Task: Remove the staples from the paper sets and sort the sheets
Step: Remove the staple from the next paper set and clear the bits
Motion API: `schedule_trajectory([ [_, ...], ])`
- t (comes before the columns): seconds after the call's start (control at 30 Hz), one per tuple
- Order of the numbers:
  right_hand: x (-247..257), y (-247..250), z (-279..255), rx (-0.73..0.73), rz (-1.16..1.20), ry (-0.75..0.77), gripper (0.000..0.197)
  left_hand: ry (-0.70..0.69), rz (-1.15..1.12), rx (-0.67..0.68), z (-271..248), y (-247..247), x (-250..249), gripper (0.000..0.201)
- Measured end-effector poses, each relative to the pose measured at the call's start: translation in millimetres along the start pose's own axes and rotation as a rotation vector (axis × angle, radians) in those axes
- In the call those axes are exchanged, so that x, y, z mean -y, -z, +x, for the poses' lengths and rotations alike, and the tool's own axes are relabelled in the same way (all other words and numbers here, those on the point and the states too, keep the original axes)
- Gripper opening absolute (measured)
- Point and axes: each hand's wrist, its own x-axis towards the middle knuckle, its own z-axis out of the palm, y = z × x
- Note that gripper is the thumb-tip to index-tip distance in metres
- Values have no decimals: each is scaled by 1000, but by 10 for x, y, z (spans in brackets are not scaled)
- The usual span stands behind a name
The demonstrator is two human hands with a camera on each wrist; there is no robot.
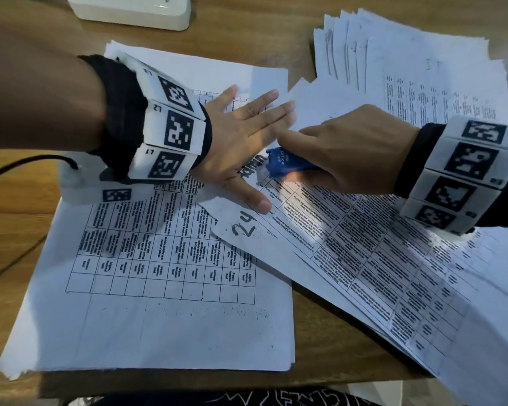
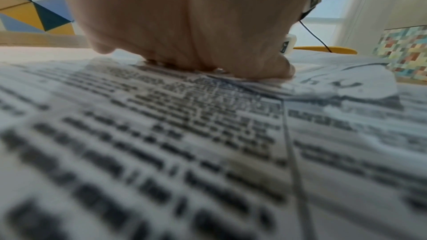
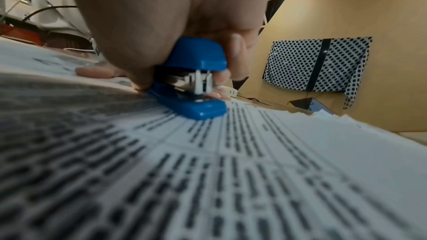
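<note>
A printed paper set [image 1: 349, 244] marked "24" lies slanted across the middle of the table. My left hand [image 1: 247, 136] lies flat on its top corner, fingers straight and spread, thumb pressing the sheet. My right hand [image 1: 343, 148] grips a small blue stapler [image 1: 285, 164] and holds its end against the torn corner of that set, just beside my left palm. In the right wrist view the blue stapler [image 3: 191, 83] rests on the paper set [image 3: 231, 171] under my curled fingers. The left wrist view shows my left hand [image 2: 184, 25] pressed down on printed paper [image 2: 161, 152].
A stack of sheets with a printed table [image 1: 159, 273] lies at the left under my left wrist. A fanned pile of loose sheets [image 1: 408, 68] sits at the back right. A white power strip [image 1: 135, 10] lies at the back edge of the wooden table [image 1: 311, 347].
</note>
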Motion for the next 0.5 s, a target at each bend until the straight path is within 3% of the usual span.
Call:
schedule_trajectory([
  [0.27, 134, -22, 16, 8, 310, -203, 29, -4, -19, -10, -2, -18, 5, 126],
  [0.5, 195, -34, 4, -41, 65, -199, 33, -3, -4, -3, -7, -8, 1, 127],
])
